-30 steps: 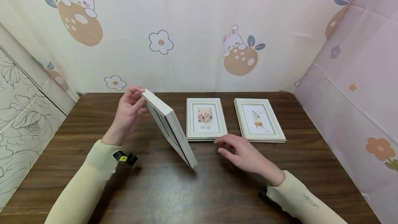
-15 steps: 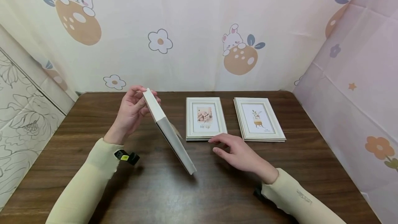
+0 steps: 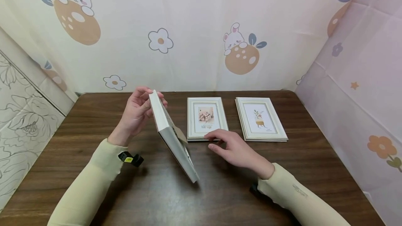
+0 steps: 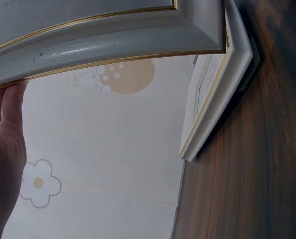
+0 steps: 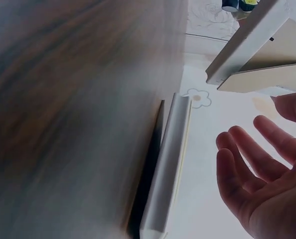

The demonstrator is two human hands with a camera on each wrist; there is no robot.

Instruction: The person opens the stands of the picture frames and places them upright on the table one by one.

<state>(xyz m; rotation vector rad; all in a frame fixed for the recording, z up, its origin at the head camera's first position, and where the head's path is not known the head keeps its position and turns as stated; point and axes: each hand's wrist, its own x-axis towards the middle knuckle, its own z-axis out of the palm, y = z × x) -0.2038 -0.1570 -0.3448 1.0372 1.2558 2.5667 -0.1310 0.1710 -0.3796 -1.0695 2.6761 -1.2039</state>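
Edge (image 3: 159, 112) of a tilted frame (image 3: 174, 142) sits pinched in the left hand (image 3: 134, 112); right hand (image 3: 233, 150) hangs relaxed across a gap.

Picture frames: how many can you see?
3: a tilted frame in the left hand, a flower-picture frame lying on the table, and a plant-picture frame lying to its right. Any stacked underneath would be hidden.

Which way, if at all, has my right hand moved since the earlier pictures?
Yes: the right hand has moved left in the head view, reaching farther across the lower edge of the frame reading "free style".
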